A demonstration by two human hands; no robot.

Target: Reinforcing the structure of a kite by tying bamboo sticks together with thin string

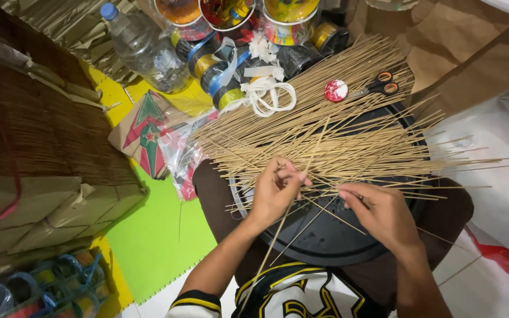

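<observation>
The left hand (275, 191) pinches one thin bamboo stick (278, 232) between closed fingers, the stick slanting down toward the person's body. The right hand (381, 212) has its fingers closed on another stick at the near edge of the pile of sticks (331, 132), which is fanned over a round black tray (325, 241) on the lap. Scissors (378, 87) and a coil of white string (266, 94) lie at the pile's far side.

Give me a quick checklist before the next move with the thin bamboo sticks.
1. Left hand pinches thin bamboo sticks: ok.
2. Right hand fingers on sticks: ok.
3. Sticks rest on round black tray on the lap: ok.
4. Sticks aligned: not ok, fanned and crossed.
5. Orange-handled scissors lie apart from both hands: ok.
6. Number of sticks pinched: cannot tell.
</observation>
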